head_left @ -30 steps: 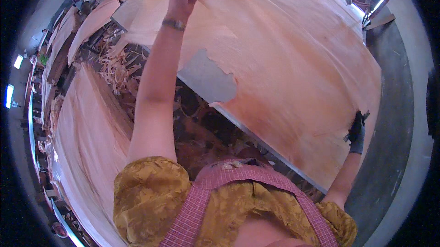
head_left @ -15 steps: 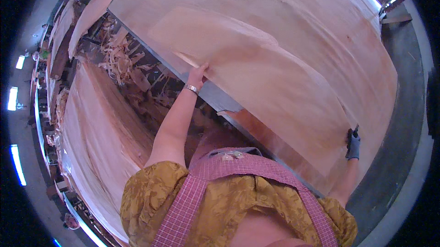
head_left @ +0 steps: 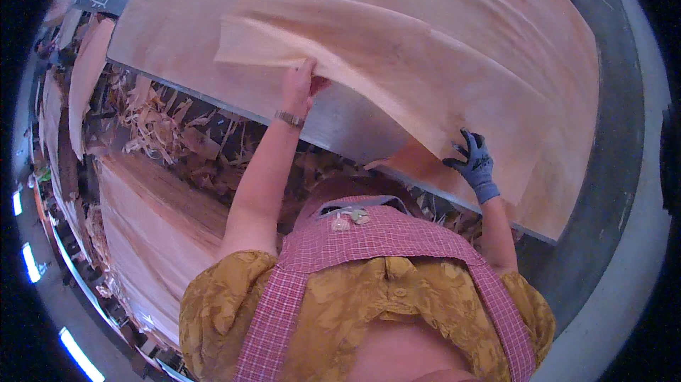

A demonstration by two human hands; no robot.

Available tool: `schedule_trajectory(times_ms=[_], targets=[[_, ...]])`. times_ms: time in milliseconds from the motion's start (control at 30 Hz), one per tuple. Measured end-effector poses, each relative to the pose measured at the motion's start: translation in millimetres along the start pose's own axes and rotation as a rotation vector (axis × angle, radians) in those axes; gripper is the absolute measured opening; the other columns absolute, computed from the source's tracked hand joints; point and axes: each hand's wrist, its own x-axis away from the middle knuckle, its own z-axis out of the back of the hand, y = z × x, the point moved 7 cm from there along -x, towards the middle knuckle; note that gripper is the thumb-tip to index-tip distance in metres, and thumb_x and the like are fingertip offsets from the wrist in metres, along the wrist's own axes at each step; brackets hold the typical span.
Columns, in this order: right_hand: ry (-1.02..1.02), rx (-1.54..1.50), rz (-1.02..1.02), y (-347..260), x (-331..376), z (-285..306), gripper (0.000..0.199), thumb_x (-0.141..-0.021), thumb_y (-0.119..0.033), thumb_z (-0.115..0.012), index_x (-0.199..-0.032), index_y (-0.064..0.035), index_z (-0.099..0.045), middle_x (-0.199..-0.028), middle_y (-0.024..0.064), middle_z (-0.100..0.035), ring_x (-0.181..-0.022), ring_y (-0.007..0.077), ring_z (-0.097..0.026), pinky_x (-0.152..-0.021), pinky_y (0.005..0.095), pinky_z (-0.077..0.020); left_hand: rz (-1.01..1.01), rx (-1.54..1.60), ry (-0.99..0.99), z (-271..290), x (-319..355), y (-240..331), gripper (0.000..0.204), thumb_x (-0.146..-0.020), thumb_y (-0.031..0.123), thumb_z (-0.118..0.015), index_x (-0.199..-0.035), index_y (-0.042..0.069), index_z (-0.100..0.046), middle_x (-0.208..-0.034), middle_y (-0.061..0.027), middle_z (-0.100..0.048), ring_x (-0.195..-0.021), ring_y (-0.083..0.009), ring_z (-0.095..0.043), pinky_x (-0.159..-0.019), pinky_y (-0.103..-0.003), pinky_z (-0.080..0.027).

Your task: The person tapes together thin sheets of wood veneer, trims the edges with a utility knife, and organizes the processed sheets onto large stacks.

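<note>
My bare left hand (head_left: 299, 88), with a metal-banded watch at the wrist, pinches the near edge of a thin tan wood veneer sheet (head_left: 369, 63). The edge is raised and buckled there, with bare grey tabletop (head_left: 347, 121) beneath it. On the right, my right hand (head_left: 474, 161) wears a grey-blue glove with dark fingertips. Its fingers are apart over the sheet's near edge, and I see nothing held in them. Between the hands, a reddish-brown veneer piece (head_left: 415, 162) with a ragged end shows under the sheet.
More veneer covers the table toward its far side. A heap of torn veneer strips (head_left: 167, 123) lies beyond the table's near left edge. Large veneer sheets (head_left: 152, 240) are stacked at my left. A dark grey surface (head_left: 610, 190) runs along the right.
My left hand has lifted the sheet's near edge, baring more tabletop. My right hand has moved left and away from me, its fingers now spread. The view has shifted.
</note>
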Motion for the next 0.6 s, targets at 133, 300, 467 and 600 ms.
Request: schedule_trajectory(times_ms=[133, 300, 467, 600], targets=[[0.121, 0.118, 0.005, 15.2, 27.9, 3.9, 0.080, -0.063, -0.032, -0.088, -0.130, -0.0091, -0.049, -0.127, 0.0129, -0.048, -0.109, 0.0275, -0.060, -0.087, 0.0360, -0.0554, 0.034, -0.029, -0.084, -32.6, -23.3, 37.7, 0.022, -0.090, 0.023, -0.061, -0.091, 0.002, -0.055, -0.084, -0.0119, -0.063, -0.068, -0.0239, -0.068, -0.061, -0.034, -0.060], [0.106, 0.159, -0.001, -9.7, 74.4, 6.3, 0.077, -0.064, -0.032, -0.087, -0.128, -0.0095, -0.051, -0.125, 0.0131, -0.051, -0.110, 0.0290, -0.059, -0.083, 0.0375, -0.0562, -0.088, 0.044, -0.216, -71.3, -53.7, 71.0, 0.023, -0.091, 0.020, -0.059, -0.089, -0.002, -0.053, -0.083, -0.0129, -0.062, -0.070, -0.0257, -0.068, -0.064, -0.036, -0.061], [0.047, 0.132, 0.030, -42.8, 114.0, -4.8, 0.061, -0.070, -0.017, -0.081, -0.125, -0.0094, -0.055, -0.115, 0.0146, -0.057, -0.104, 0.0323, -0.061, -0.083, 0.0389, -0.0556, -0.159, 0.115, -0.162, -99.0, -64.1, 88.8, 0.021, -0.091, 0.014, -0.057, -0.090, -0.006, -0.052, -0.084, -0.0162, -0.060, -0.064, -0.0309, -0.068, -0.059, -0.040, -0.063], [0.045, 0.514, 0.109, -19.5, 124.5, -19.0, 0.042, -0.079, -0.024, -0.072, -0.117, -0.0090, -0.059, -0.109, 0.0141, -0.060, -0.094, 0.0339, -0.060, -0.078, 0.0440, -0.0516, -0.185, 0.065, -0.147, -107.3, -68.4, 106.0, 0.019, -0.090, 0.012, -0.059, -0.097, -0.004, -0.055, -0.088, -0.0145, -0.063, -0.064, -0.0294, -0.068, -0.058, -0.040, -0.062]])
